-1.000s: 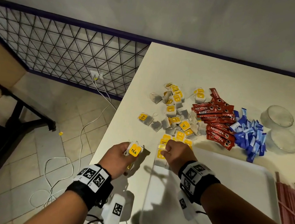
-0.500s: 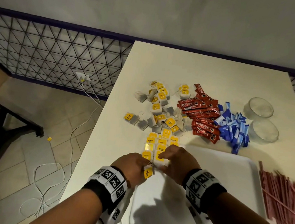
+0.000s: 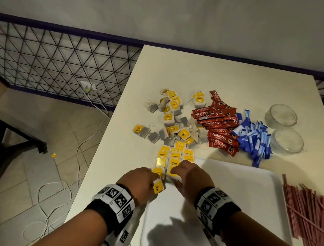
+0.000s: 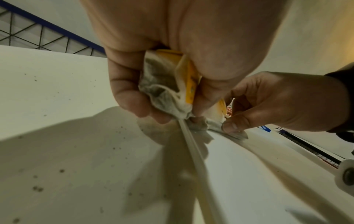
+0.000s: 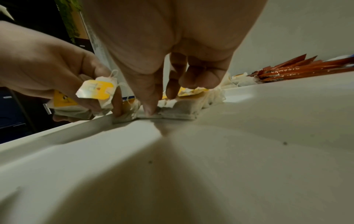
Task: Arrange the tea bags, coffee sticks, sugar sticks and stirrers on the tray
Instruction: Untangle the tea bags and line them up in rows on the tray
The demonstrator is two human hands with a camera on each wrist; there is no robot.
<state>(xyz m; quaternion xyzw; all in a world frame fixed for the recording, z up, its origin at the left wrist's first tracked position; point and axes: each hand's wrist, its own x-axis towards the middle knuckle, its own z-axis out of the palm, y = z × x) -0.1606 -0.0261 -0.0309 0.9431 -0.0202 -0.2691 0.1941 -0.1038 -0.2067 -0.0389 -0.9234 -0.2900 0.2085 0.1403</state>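
Tea bags with yellow tags lie in a neat row [image 3: 173,158] along the far left corner of the white tray [image 3: 233,164]. My left hand [image 3: 153,180] grips a small bunch of tea bags [image 4: 168,84], one "TEA" tag [image 3: 158,187] hanging out, right at the row's near end. My right hand [image 3: 174,177] pinches the nearest laid tea bag [image 5: 178,111] with thumb and index finger against the tray rim. Behind lie loose tea bags [image 3: 173,124], red coffee sticks [image 3: 218,125] and blue sugar sticks [image 3: 255,138]. Pink stirrers [image 3: 313,213] lie right of the tray.
Two upturned glass bowls [image 3: 281,117] [image 3: 288,140] stand at the table's back right. The table's left edge [image 3: 100,156] drops to a tiled floor with a white cable [image 3: 85,144]. A dark wire grid [image 3: 52,62] runs behind.
My left hand has carried its tea bags from left of the tray over to the row's near end, beside my right hand. The right hand has drawn back a little along the row.
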